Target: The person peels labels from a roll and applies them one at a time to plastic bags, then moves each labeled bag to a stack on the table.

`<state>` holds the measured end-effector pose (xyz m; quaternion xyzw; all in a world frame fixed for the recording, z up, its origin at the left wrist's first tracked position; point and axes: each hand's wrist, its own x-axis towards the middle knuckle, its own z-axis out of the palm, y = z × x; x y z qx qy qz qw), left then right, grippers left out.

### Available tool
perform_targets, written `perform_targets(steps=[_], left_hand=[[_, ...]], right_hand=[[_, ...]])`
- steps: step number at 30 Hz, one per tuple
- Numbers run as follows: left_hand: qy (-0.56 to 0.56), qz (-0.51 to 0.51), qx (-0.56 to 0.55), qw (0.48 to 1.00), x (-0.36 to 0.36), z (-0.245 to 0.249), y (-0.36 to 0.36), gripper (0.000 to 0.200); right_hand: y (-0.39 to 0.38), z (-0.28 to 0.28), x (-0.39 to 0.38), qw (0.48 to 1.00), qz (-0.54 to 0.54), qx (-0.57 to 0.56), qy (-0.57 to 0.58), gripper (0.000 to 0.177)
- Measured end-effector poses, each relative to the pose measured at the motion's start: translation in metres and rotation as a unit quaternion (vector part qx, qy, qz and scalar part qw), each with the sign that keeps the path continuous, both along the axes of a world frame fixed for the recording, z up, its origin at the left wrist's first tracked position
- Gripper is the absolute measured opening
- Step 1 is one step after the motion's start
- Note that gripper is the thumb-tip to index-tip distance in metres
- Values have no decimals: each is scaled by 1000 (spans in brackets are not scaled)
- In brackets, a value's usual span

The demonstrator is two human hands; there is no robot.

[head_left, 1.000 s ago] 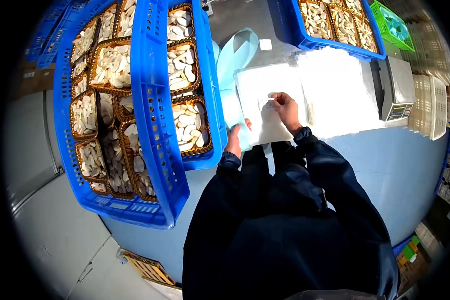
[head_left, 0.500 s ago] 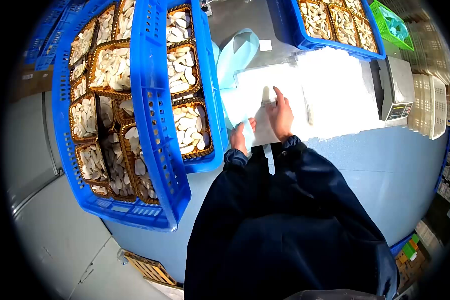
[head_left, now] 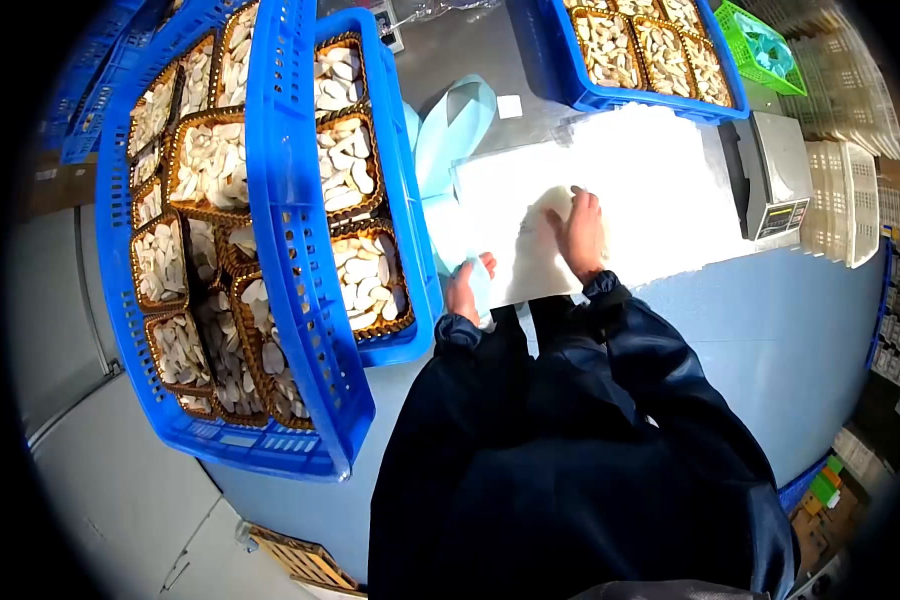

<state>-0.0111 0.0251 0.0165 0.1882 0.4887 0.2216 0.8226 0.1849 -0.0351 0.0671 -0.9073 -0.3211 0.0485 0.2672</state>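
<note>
A pile of glaring white sheets [head_left: 660,190] lies on the metal table in front of me. My right hand [head_left: 582,238] rests over the left part of the pile, fingers stretched out, casting a shadow. At the pile's near left corner, my left hand [head_left: 467,288] has its thumb and fingers around a light blue strip [head_left: 483,292], thin and film-like. More of this pale blue material [head_left: 460,130] loops up on the table beyond it. Glare hides the sheet edges and any print.
Blue crates [head_left: 305,250] at my left hold brown baskets [head_left: 365,275] of pale sliced pieces. Another blue crate [head_left: 660,98] stands at the back, near a green basket [head_left: 760,50]. A scale [head_left: 778,180] and stacked white baskets [head_left: 840,205] are at right.
My right hand has shifted slightly right and down, its fingers now closer together. My left hand has moved a little down and left. The view has shifted slightly.
</note>
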Motion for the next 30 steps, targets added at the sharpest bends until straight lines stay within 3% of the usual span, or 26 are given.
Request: perform_targets(steps=[2, 3, 7, 10, 14, 16, 18, 19, 20, 22, 24, 27, 28, 29, 30], left_hand=[[10, 4, 21, 1000, 2, -2, -1, 39], [6, 2, 22, 1000, 4, -3, -1, 39], [54, -36, 59, 996, -2, 8, -1, 37], [62, -88, 85, 991, -11, 12, 3, 40], [61, -67, 39, 995, -9, 53, 12, 38], [66, -113, 41, 991, -12, 62, 18, 39], [74, -116, 42, 990, -10, 66, 19, 38], [80, -122, 43, 988, -9, 70, 19, 37], [88, -128, 45, 987, -9, 72, 20, 37], [80, -108, 43, 990, -9, 77, 17, 37], [101, -46, 22, 994, -9, 91, 18, 29], [105, -15, 28, 994, -10, 105, 17, 27], [117, 15, 38, 992, -8, 107, 16, 26], [91, -26, 20, 995, -18, 83, 18, 26], [92, -23, 19, 995, -18, 82, 18, 26]], right_hand=[[-2, 9, 14, 994, -5, -109, 12, 44], [-4, 2, 18, 994, 3, -109, 26, 30], [-9, -3, 27, 996, 49, -60, -34, 13], [-11, 11, 23, 990, 71, -113, -33, 12], [-29, 43, 42, 996, 40, -48, -64, 16], [-51, 47, 84, 979, 77, 77, 174, 18], [-59, 40, 108, 946, 29, 98, 307, 21], [-55, 39, 103, 924, 57, 149, 347, 25], [-51, 37, 94, 914, 61, 131, 378, 26], [-39, 38, 73, 927, 57, 71, 363, 28], [-34, 40, 73, 937, 49, 79, 337, 29], [-51, 40, 110, 919, -36, 162, 359, 31], [-61, 44, 130, 946, -48, 116, 299, 33], [-69, 49, 143, 949, -74, 134, 276, 35], [-82, 48, 158, 982, -66, 91, 154, 34]])
